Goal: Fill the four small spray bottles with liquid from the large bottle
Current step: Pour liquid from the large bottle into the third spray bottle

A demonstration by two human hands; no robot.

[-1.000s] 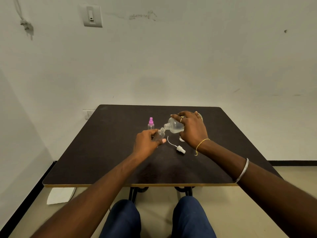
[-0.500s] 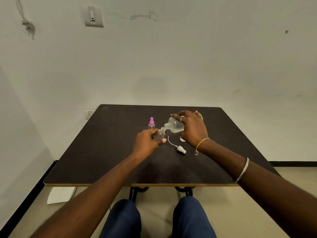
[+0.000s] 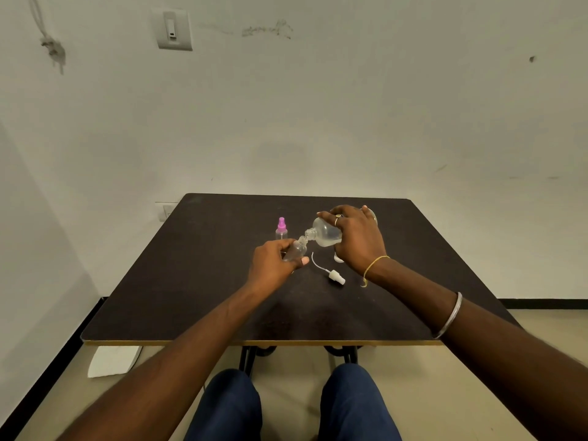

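My right hand [image 3: 358, 240] grips the large clear bottle [image 3: 324, 232], tipped on its side with its open neck pointing left. That neck meets the open mouth of a small clear spray bottle [image 3: 297, 248], which my left hand [image 3: 273, 264] holds tilted toward it above the dark table [image 3: 191, 281]. A white spray-pump head with its dip tube [image 3: 334, 275] lies loose on the table just in front of my right hand. Another small spray bottle with a pink cap [image 3: 281, 229] stands upright behind my left hand. Other small bottles are not visible.
A small white piece [image 3: 336, 257] shows under my right hand. The table's far edge meets the white wall. A white sheet [image 3: 111, 361] lies on the floor at the left, below the table's front edge. My knees are under the front edge.
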